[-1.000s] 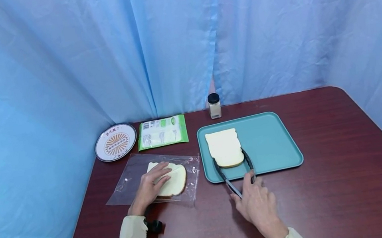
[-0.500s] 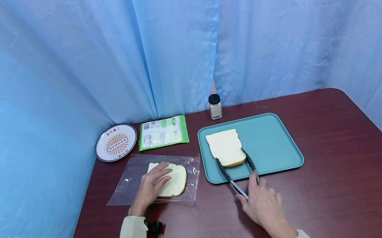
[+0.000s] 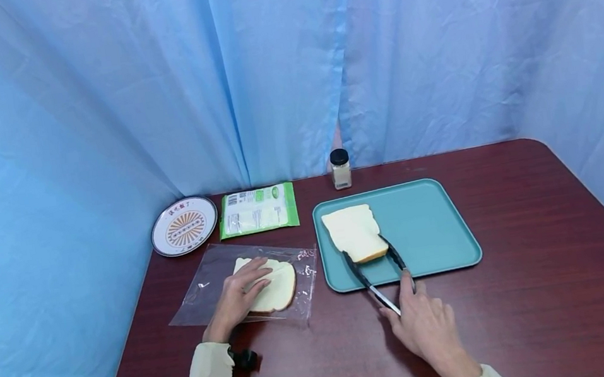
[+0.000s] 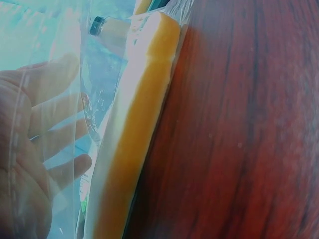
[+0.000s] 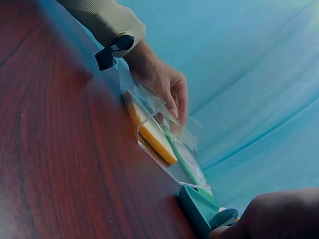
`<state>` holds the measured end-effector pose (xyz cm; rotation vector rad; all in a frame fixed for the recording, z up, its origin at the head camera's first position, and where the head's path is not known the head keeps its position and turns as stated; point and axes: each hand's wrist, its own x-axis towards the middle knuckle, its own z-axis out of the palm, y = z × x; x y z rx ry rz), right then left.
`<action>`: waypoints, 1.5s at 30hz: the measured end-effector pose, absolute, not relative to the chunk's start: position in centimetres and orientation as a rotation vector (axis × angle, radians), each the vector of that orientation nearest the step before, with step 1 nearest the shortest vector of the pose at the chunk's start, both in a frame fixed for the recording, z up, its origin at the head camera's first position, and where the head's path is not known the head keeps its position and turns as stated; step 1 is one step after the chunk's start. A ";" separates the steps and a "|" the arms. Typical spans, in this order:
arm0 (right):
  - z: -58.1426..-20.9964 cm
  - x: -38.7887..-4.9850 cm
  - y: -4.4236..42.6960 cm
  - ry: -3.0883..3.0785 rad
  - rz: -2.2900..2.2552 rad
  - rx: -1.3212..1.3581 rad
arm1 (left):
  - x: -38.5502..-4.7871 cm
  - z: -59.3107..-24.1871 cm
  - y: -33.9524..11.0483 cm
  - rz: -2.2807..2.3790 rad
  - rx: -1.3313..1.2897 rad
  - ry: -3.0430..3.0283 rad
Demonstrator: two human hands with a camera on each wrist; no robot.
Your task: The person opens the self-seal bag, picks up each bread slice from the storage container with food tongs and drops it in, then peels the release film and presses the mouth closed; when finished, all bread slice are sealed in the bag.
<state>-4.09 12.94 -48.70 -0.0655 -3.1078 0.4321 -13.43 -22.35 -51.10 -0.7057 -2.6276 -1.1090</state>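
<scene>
In the head view my left hand [image 3: 244, 295] lies over a slice of bread [image 3: 279, 287] in a clear plastic bag [image 3: 305, 277]. The left wrist view shows its fingers [image 4: 62, 132] extended and apart, seen through lifted film; whether they are inside the bag I cannot tell. My right hand [image 3: 423, 322] grips a pair of tongs [image 3: 382, 299] with black tips. Those tips sit on either side of a second slice of bread [image 3: 352, 233] at its near end. That slice is over the left half of a teal tray [image 3: 427, 226], its near crust showing.
Behind the bag lie a green-and-white packet [image 3: 258, 210] and a round patterned plate [image 3: 183, 226]. A small jar [image 3: 341, 169] with a black lid stands behind the tray. Blue curtains [image 3: 286, 69] close off the back and sides of the dark wooden table [image 3: 542, 271].
My right hand and the tongs' handles have swung to the right. The slice between the tips has turned slightly, its far end shifting left. The left hand has stayed put.
</scene>
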 end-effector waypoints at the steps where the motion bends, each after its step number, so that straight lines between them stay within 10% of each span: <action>1: -48.7 -4.1 13.1 -3.111 0.429 -0.063 | -13.4 -51.1 -22.4 -1.109 -0.704 -2.629; 45: -50.9 -3.2 22.0 -2.864 0.388 0.381 | -13.5 -50.7 -22.3 -1.136 -0.670 -2.676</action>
